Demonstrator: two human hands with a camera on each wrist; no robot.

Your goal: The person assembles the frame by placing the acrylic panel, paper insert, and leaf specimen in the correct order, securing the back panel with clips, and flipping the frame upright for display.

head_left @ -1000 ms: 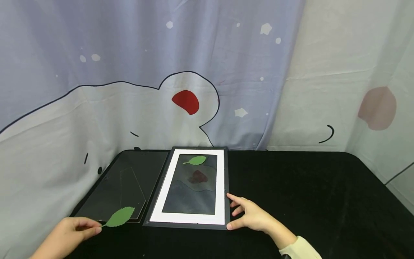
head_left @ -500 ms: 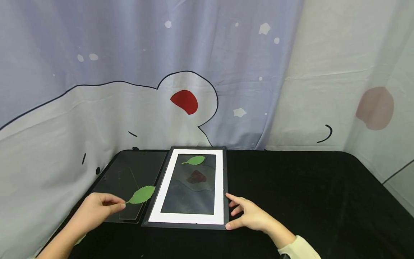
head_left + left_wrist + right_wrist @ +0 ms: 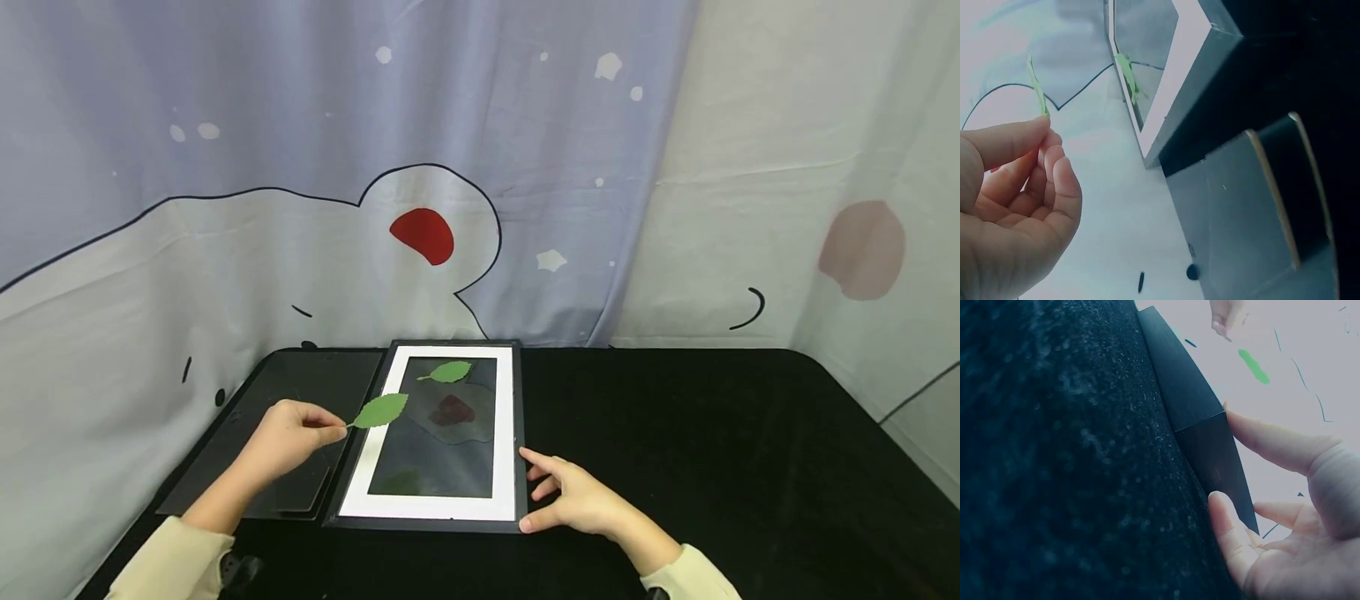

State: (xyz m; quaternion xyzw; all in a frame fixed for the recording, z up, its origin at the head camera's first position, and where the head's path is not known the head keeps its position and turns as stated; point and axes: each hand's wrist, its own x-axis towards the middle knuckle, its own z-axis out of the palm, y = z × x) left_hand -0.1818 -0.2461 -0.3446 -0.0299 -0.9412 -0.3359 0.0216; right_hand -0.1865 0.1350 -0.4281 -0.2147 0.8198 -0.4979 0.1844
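My left hand [image 3: 296, 437] pinches the stem of a green leaf [image 3: 381, 410] between thumb and fingertips. In the head view this leaf overlaps the left border of a picture frame [image 3: 431, 506] with a black rim and white mat. A second green leaf [image 3: 450, 372] lies near the far end of the frame's dark, glossy window. My right hand [image 3: 573, 500] rests at the frame's near right corner, thumb at the corner and index finger along the right side. The right wrist view shows its fingertips against the black frame wall [image 3: 1210, 450].
Left of the frame lies a flat dark panel [image 3: 300, 375] with a clear sheet on it, partly hidden by my left arm. Black cloth [image 3: 675, 433] covers the table. A printed curtain [image 3: 570, 167] hangs right behind the far edge.
My left hand has carried its leaf from the near left, over the dark panel, up and right to the frame's left border. My right hand stays at the frame's corner.
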